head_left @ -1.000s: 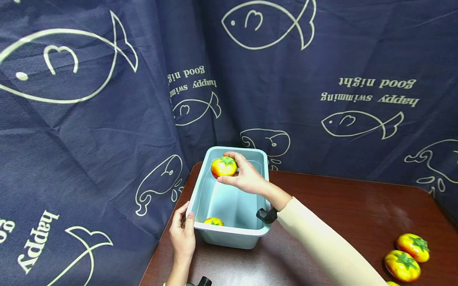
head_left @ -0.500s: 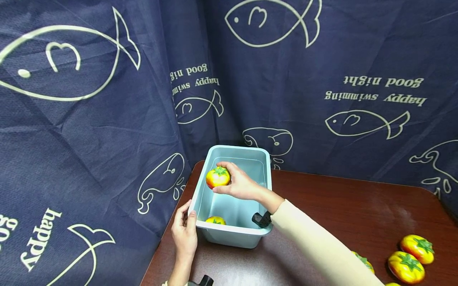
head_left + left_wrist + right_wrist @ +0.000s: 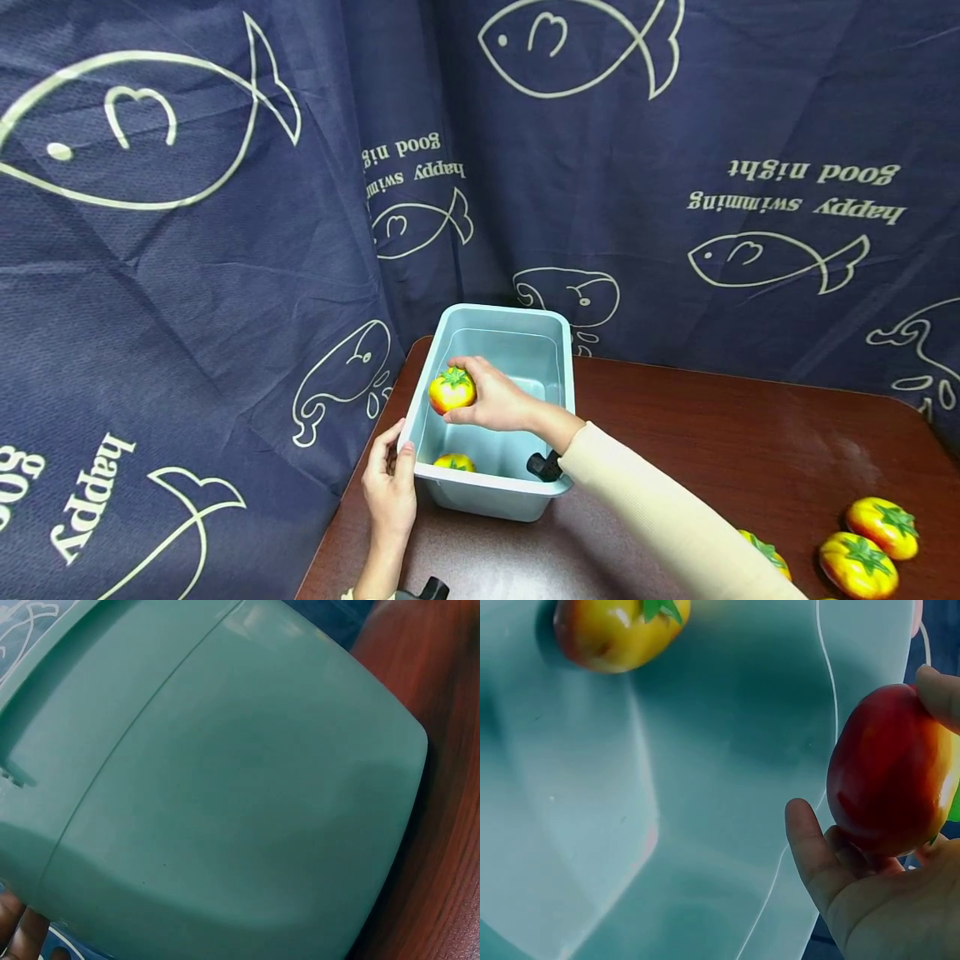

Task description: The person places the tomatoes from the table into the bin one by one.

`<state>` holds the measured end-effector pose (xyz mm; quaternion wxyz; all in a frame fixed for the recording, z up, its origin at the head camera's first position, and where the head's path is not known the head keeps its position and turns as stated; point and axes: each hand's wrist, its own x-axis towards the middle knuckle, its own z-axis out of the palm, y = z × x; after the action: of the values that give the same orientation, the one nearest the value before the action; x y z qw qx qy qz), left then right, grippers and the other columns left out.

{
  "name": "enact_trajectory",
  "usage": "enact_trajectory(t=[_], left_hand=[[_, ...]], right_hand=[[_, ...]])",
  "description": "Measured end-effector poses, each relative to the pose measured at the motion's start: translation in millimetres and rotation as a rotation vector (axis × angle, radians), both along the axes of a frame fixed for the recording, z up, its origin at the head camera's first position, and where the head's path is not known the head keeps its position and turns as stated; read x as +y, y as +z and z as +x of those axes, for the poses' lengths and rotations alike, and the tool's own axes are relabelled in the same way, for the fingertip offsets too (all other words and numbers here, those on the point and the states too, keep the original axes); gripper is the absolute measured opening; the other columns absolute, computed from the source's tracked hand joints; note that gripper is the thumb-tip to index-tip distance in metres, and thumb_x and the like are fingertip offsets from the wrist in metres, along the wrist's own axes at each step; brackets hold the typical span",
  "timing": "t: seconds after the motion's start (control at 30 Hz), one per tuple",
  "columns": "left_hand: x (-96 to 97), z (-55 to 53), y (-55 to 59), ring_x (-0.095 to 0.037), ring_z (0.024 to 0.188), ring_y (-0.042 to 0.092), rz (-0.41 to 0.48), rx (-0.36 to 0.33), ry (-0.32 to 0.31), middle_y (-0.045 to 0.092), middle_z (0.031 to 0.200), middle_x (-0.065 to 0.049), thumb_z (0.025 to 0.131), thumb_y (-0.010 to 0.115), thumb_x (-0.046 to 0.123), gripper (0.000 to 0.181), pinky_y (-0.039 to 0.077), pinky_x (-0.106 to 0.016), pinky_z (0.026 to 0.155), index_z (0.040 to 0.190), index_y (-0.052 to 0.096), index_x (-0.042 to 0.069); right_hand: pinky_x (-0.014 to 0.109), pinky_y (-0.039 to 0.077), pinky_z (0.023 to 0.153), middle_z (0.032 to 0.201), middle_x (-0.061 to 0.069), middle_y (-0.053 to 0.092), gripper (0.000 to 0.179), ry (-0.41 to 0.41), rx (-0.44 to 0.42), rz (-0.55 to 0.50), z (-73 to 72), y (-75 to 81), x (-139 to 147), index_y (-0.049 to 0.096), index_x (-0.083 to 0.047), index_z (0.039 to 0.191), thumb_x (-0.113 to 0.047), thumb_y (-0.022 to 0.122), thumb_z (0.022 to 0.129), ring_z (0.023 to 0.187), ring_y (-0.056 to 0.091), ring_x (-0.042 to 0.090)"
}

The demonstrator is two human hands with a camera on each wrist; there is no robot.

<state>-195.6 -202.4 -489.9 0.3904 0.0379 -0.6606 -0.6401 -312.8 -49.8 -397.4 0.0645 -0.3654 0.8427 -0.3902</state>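
My right hand (image 3: 495, 402) grips a yellow-and-red tomato (image 3: 452, 390) with a green leafy top, held inside the light blue plastic bin (image 3: 495, 482). In the right wrist view the thumb and fingers wrap this tomato (image 3: 889, 772), its red underside showing. A second tomato (image 3: 454, 462) lies at the bin's near left corner, partly hidden by the near wall in the head view. My left hand (image 3: 390, 492) holds the bin's left rim near that corner, thumb over the edge. The left wrist view shows mostly the bin's outer wall (image 3: 240, 787), with some fingers at the lower left.
Several more tomatoes lie at the table's right: one tomato (image 3: 883, 527) behind another tomato (image 3: 858, 565), and one tomato (image 3: 768, 552) partly behind the right sleeve (image 3: 660, 508). The brown table (image 3: 712, 425) meets a dark blue fish-print curtain (image 3: 637, 208) at the back and left.
My right hand has brought the held tomato nearer and slightly left inside the bin. The left hand stays on the rim. The head view has shifted slightly.
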Motion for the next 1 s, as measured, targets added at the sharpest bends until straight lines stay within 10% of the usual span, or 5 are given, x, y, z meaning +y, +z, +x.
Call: enact_trajectory(t=[1.0], left_hand=[[2.9, 1.8, 1.4, -0.004, 0.093, 0.059, 0.0, -0.004, 0.009, 0.064, 0.109, -0.027, 0.09, 0.055, -0.009, 0.03, 0.046, -0.012, 0.076, 0.119, 0.062, -0.008]], right_hand=[[0.04, 0.051, 0.093, 0.131, 0.01, 0.05, 0.057, -0.006, -0.071, -0.099, 1.6, 23.5, 18.0, 0.051, -0.01, 0.137, -0.024, 0.072, 0.087, 0.116, 0.051, 0.027]])
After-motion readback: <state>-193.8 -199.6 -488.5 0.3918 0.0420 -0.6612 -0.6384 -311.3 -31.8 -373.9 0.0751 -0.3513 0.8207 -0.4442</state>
